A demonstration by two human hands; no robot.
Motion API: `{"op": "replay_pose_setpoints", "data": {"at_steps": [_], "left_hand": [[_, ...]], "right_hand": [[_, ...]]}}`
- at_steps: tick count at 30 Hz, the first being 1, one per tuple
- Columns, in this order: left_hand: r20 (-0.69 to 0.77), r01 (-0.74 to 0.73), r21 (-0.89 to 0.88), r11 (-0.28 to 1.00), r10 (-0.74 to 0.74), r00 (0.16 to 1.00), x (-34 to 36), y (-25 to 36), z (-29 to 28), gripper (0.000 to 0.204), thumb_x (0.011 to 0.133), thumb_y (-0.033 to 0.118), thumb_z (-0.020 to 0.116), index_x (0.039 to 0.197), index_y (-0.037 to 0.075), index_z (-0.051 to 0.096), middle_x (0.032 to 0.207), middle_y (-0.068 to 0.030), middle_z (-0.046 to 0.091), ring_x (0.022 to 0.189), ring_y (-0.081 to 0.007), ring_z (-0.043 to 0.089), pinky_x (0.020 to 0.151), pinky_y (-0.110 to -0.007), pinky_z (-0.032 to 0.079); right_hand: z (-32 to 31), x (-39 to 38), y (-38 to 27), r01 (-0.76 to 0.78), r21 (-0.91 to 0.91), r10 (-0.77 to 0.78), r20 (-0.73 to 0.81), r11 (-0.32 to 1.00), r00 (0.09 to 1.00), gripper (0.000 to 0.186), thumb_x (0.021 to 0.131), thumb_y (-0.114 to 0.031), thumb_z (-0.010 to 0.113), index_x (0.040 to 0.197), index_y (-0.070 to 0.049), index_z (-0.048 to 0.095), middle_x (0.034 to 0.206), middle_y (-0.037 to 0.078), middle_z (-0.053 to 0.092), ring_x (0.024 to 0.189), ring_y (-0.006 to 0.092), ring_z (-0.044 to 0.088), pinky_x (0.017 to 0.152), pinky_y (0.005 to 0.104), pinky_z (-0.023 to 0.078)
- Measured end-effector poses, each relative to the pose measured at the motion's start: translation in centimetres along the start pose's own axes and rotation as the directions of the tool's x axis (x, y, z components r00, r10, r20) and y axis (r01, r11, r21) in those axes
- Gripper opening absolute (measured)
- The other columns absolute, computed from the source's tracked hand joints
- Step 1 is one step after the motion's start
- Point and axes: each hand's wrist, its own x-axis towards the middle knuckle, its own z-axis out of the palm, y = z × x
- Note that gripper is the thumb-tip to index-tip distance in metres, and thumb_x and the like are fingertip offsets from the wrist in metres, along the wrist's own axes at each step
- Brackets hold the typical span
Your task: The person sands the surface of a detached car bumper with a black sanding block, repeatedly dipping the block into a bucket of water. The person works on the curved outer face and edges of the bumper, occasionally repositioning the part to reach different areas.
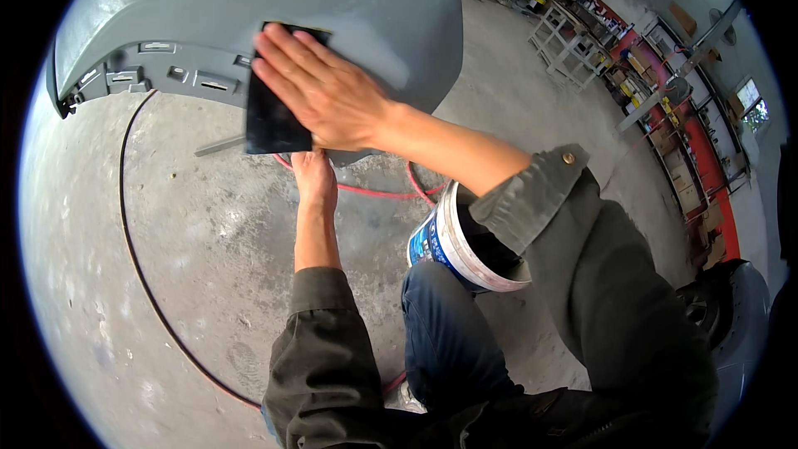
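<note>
A grey car bumper (374, 25) fills the top of the view, its lower edge lined with slots and clips. My right hand (337, 100) lies flat across a black sheet of sandpaper (270, 120), its fingers stretched out and pressing the sheet to the bumper's surface. The sheet overhangs the bumper's lower edge. Below it, my left hand (314, 168) reaches up to that edge. Its fingers are hidden behind the sheet and my right hand, so what they touch cannot be seen.
A white and blue bucket (453, 237) stands by my knee, partly covered by my right sleeve. A red hose (374, 193) and a dark hose (125, 191) run over the concrete floor. Wooden stands (569, 41) and loaded shelves line the far right, with a car wheel (702, 308) nearer.
</note>
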Motion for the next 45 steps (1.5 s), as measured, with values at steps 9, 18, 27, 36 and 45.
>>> {"op": "replay_pose_setpoints", "data": {"at_steps": [9,18,27,36,45], "left_hand": [[-0.047,0.013,-0.103,0.995,-0.018,0.999,-1.0,0.9,3.1,0.041,0.101,0.021,0.058,0.134,-0.001,0.051,0.131,-0.0070,0.059,0.120,-0.0147,0.054,0.105,-0.031,0.041],[-0.079,0.017,-0.056,0.998,-0.022,0.997,-0.5,0.3,1.9,0.038,0.105,0.029,0.050,0.131,0.001,0.054,0.127,-0.0041,0.061,0.116,-0.0126,0.054,0.099,-0.028,0.042],[-0.161,-0.015,-0.042,0.999,0.008,0.987,-1.0,-0.2,2.9,0.036,0.105,0.026,0.052,0.130,0.000,0.053,0.126,-0.0055,0.061,0.114,-0.0138,0.055,0.099,-0.029,0.043],[-0.061,-0.089,-0.137,0.987,0.081,0.995,-1.0,-0.4,3.2,0.039,0.103,0.016,0.052,0.138,-0.001,0.050,0.137,-0.0080,0.056,0.124,-0.0166,0.053,0.106,-0.031,0.040],[-0.086,0.004,-0.150,0.989,-0.017,0.996,-1.2,0.7,2.3,0.023,0.102,0.020,0.056,0.118,0.003,0.055,0.108,-0.0029,0.064,0.100,-0.0113,0.060,0.089,-0.027,0.047]], "right_hand": [[1.1,-6.8,1.1,-0.032,-0.064,0.036,0.047,0.997,0.998,0.063,0.090,-0.021,0.045,0.148,0.002,0.038,0.160,0.018,0.026,0.151,0.0295,0.018,0.123,0.0452,0.012],[0.6,2.6,0.5,0.110,-0.077,-0.113,-0.027,0.991,0.993,0.063,0.085,-0.016,0.047,0.146,-0.001,0.042,0.159,0.014,0.030,0.150,0.0260,0.022,0.124,0.0421,0.015],[0.1,4.5,-0.7,0.100,-0.222,-0.094,0.034,0.970,0.995,0.065,0.085,-0.018,0.046,0.147,0.000,0.041,0.160,0.015,0.028,0.152,0.0263,0.017,0.124,0.0426,0.011],[0.9,-3.3,0.1,-0.145,0.015,0.145,-0.025,0.989,0.989,0.070,0.087,-0.022,0.048,0.150,0.004,0.032,0.160,0.021,0.025,0.151,0.0332,0.019,0.123,0.0462,0.012],[1.3,6.7,-1.5,-0.045,-0.172,0.021,-0.141,0.984,0.990,0.065,0.087,-0.016,0.045,0.148,0.002,0.037,0.161,0.018,0.024,0.152,0.0293,0.015,0.124,0.0451,0.007]]}}
